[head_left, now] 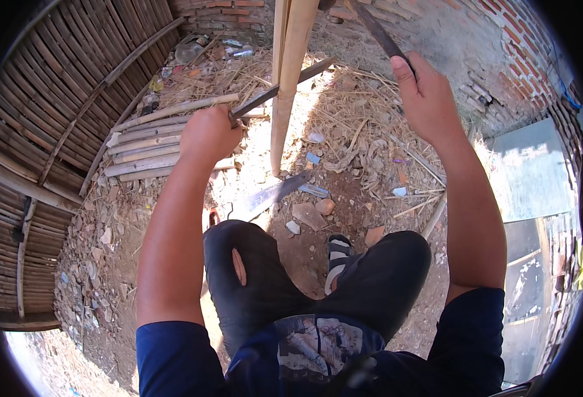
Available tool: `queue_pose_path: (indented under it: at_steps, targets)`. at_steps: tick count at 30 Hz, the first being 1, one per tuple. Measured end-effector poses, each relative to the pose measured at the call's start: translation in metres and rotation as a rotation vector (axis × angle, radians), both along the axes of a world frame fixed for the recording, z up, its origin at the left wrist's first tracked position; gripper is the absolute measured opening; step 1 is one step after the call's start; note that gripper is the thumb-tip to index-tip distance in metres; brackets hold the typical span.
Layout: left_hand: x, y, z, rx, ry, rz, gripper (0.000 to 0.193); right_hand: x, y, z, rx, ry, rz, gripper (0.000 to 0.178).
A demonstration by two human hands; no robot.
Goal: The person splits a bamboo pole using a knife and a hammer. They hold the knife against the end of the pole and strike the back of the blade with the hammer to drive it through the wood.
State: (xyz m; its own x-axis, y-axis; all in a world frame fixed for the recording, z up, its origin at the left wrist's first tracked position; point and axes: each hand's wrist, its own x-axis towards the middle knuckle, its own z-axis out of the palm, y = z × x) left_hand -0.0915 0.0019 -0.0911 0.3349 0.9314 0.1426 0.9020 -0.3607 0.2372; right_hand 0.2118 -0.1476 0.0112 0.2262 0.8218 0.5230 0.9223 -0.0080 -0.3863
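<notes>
My left hand (210, 135) is closed around the handle of a long dark-bladed machete (258, 99). Its blade lies across an upright bamboo pole (290, 86), seemingly lodged in a lengthwise split, with the tip sticking out to the right. In my right hand (430, 99), raised to the right of the pole, is a dark stick-like bar (380, 33); its upper end runs toward the top edge, so I cannot tell its full shape. The foot of the pole meets the ground near a handsaw (271, 195), which lies between the pole and my left knee.
Several cut bamboo poles (149, 149) lie side by side at the left. A bamboo-slat wall (60, 99) rises beyond them. A brick wall (450, 40) stands behind. Straw, stones and litter cover the dirt ground (357, 192). Pale sheets (529, 172) lean at the right.
</notes>
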Motion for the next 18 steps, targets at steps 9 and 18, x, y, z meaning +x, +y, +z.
queue_pose_path:
  at_steps: [9,18]
  targets:
    - [0.0,-0.007,0.007,-0.028,-0.017,-0.002,0.031,0.009,-0.001,-0.042,-0.21,0.009,-0.012,0.052]
    - [0.004,-0.011,0.014,-0.076,0.019,0.007,0.031,0.014,0.001,-0.069,-0.24,-0.009,-0.052,0.054]
